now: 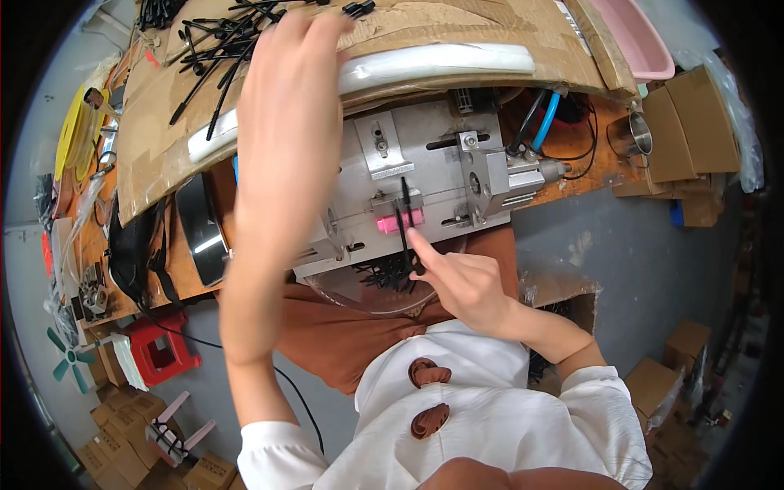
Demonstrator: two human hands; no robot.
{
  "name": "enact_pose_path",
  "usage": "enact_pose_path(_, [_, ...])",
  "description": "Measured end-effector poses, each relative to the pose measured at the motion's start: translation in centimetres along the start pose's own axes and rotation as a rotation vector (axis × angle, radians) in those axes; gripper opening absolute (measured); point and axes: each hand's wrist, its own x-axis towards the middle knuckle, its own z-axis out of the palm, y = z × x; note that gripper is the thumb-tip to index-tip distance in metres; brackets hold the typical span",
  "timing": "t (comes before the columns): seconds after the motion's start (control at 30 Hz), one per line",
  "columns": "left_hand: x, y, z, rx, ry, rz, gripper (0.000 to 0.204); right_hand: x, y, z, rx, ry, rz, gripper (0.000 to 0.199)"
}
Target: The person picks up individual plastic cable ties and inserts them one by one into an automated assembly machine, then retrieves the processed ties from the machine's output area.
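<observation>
My right hand (465,286) is closed near the front edge of a metal fixture (441,155), its fingers pinching the lower end of a thin black stick (402,233). Beside it a second black stick (407,196) stands up next to a small pink block (392,221) on the fixture. Over the cardboard sheet reaches my left hand (294,82), smeared by motion. Its fingertips are beside a loose pile of thin black sticks (220,49); whether they hold one cannot be made out.
A padded white strip (433,64) edges the cardboard sheet (490,24). On my lap sits a clear bowl (327,296) of black pieces. A phone (202,229) and a black bag (135,237) lie at left; a metal cup (629,135) and blue hose (545,121) at right.
</observation>
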Motion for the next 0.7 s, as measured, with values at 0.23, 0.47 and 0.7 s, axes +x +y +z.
enact_pose_path(0.23, [6.5,-0.9,1.7,-0.031,-0.415,-0.095,0.009,1.0,0.4,0.5,-0.016,-0.008,0.024,0.064])
enact_pose_path(0.47, [2.5,-1.5,-0.8,-0.312,-0.375,0.131,0.012,6.1,0.9,-8.1,-0.230,-0.044,-0.167,0.045])
enact_pose_path(0.7, [2.4,-0.1,-2.5,-0.306,-0.260,-0.084,0.018,29.5,8.5,-6.7,-0.552,-0.031,-0.099,0.013])
